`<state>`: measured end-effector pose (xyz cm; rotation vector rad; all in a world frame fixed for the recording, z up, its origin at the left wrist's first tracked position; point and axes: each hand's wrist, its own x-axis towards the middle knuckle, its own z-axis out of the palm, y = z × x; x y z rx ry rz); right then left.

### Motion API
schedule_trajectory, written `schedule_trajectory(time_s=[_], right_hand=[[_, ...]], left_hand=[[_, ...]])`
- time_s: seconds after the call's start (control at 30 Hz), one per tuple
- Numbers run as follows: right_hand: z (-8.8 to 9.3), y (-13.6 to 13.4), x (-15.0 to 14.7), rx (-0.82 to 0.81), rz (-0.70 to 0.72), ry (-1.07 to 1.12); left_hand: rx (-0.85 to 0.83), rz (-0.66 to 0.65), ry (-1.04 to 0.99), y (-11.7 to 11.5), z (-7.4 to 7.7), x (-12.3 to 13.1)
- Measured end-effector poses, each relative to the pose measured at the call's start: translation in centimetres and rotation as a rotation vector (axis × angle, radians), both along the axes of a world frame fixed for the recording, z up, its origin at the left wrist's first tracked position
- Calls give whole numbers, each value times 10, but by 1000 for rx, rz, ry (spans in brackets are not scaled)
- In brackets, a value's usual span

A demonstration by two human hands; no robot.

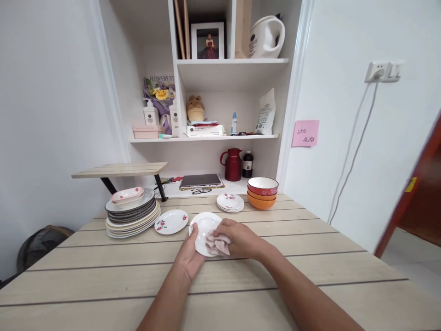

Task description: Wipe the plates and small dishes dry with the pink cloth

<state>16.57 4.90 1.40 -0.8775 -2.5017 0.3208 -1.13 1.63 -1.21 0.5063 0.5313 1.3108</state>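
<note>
Left hand (191, 257) under seemingly right-tilted plate (203, 224)

The table (103, 276) in front of me was pale wood, its long boards parted by dark grooves. At the far left stood a tall stack of plates (132, 219) with a shallow pink dish (127, 195) on top. Just beside it lay a single small flowered plate (171, 221). Further back sat a low stack of flowered saucers (230, 202), and touching those, nested orange bowls (262, 197) with a red one uppermost. At the middle, my left hand (189, 257) held a white plate (203, 225); I could not tell whether it rested on the boards.
</note>
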Motion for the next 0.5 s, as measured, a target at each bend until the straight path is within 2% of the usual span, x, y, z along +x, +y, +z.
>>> schedule_trajectory(time_s=[0.1, 0.2, 0.37, 0.5], right_hand=[[-3, -1, -7, -11, 53, 62], [-3, -3, -19, 71, 30, 135], [-1, 3, -24, 234, -202, 187], [1, 11, -10, 223, -361, 149]], left_hand=[[7, -100, -10, -2, 3, 1], [10, -181, -8, -4, 5, 4], [22, -184, -5, -6, 6, 8], [28, -155, -32, -4, 3, 9]])
